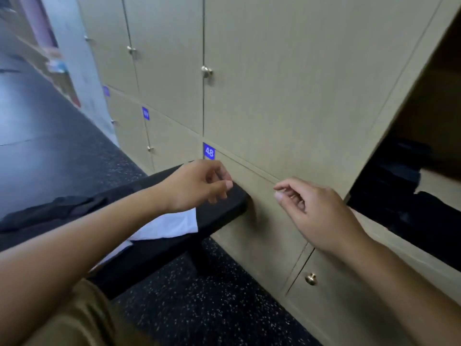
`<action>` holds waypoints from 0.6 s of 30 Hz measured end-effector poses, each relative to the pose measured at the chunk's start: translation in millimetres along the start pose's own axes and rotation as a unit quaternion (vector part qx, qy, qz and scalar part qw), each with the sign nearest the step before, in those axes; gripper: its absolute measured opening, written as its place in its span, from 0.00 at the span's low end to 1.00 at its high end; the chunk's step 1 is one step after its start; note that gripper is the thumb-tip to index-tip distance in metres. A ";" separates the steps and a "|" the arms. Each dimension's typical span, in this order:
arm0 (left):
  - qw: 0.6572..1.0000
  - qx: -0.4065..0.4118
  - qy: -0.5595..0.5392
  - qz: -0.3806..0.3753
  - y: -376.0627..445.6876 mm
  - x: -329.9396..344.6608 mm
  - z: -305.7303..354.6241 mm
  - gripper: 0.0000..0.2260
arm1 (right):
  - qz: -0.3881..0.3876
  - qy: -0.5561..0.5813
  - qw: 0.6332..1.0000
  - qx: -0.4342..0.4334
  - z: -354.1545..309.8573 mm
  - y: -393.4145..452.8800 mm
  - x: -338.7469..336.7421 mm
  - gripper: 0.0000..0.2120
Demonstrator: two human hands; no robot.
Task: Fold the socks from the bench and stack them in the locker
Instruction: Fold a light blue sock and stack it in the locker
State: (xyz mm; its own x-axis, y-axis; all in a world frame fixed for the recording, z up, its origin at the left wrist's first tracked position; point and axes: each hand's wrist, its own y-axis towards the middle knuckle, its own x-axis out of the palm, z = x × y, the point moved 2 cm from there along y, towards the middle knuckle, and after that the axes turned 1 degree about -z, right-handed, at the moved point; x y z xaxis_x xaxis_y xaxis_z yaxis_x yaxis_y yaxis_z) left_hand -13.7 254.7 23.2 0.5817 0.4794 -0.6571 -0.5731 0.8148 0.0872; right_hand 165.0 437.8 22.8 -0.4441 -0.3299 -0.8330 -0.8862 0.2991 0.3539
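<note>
A black bench (219,211) runs from the left up to the beige lockers. White socks (169,227) lie on it under my left forearm, and a dark sock (50,211) lies further left. My left hand (197,186) hovers over the bench end, its fingers loosely curled and holding nothing. My right hand (314,211) hangs in front of the locker doors, also loosely curled and holding nothing. At the right an open locker (434,186) holds dark folded cloth (394,176).
Closed locker doors with round metal knobs (310,279) fill the wall; one carries a blue tag 48 (209,151). The open door's edge (399,106) juts out at the right. Black speckled floor (199,308) lies below.
</note>
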 end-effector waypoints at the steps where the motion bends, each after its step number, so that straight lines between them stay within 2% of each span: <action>1: 1.000 -0.013 0.004 0.007 -3.9 -6.9 -7.5 0.03 | -0.013 0.006 1.000 -0.004 -4.0 6.0 9.7 0.10; 5: 0.995 -0.056 0.071 0.036 -19.7 -33.2 -41.9 0.05 | -0.093 0.021 0.995 -0.008 -19.3 23.6 47.2 0.16; 8: 0.982 -0.103 0.153 0.042 -34.4 -54.8 -75.0 0.11 | -0.143 0.062 0.988 0.011 -25.5 33.0 82.1 0.15; 12: 0.962 -0.147 0.228 0.027 -51.4 -83.9 -110.0 0.21 | -0.178 0.169 0.964 0.102 -31.1 45.4 132.7 0.16; 18: 0.941 -0.208 0.265 0.002 -62.5 -106.3 -151.5 0.26 | -0.187 0.187 0.948 0.174 -45.3 60.1 173.6 0.25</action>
State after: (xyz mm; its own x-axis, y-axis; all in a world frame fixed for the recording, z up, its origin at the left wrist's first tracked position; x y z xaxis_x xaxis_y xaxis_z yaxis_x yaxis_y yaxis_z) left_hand -127.2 103.4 -25.8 0.2719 0.1617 -0.9487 -0.8156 0.5619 -0.1380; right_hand 28.7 358.0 -81.3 -0.1808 -0.7467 -0.6401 -0.9225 0.3544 -0.1529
